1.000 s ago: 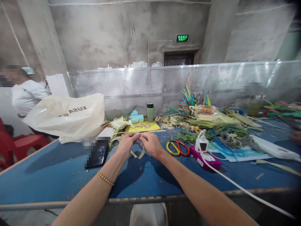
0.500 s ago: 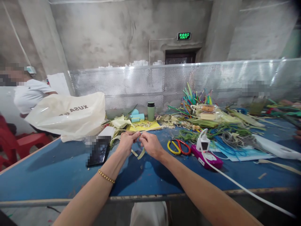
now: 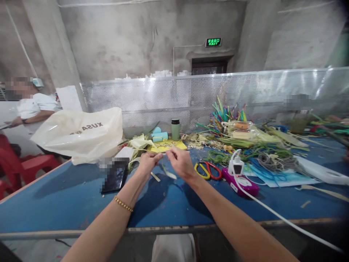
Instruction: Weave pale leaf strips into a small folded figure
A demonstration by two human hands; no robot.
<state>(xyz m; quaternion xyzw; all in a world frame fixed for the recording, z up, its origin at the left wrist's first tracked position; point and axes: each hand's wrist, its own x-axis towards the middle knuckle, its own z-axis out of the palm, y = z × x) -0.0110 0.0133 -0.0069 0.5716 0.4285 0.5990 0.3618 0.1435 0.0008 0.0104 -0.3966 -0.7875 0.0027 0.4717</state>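
Observation:
Over the blue table [image 3: 89, 211], my left hand [image 3: 147, 164] is closed in a pinch on a pale, husk-like plant strip [image 3: 155, 177], one end of which sticks out below the fingers. Close to its right, my right hand [image 3: 182, 163] has curled fingers, thumb and forefinger pinching the same pale material at a short stretch between the hands. Another pale end, blurred, dangles below the right hand. Scissors [image 3: 208, 171] with one yellow and one red handle lie right of my right wrist. Left of my left hand is a black phone [image 3: 116, 176].
A white plastic bag [image 3: 81, 134] stands at the left. Behind the hands are a green bottle [image 3: 175, 130] and yellow paper [image 3: 177, 144]. Tangled cords, leaves and a purple power strip [image 3: 241, 183] with a white cable fill the right. A person [image 3: 36, 107] is beyond the bag.
My right hand has moved right and slightly up, widening the gap from my left hand. The dangling strip end swung right. My left hand stays nearly still.

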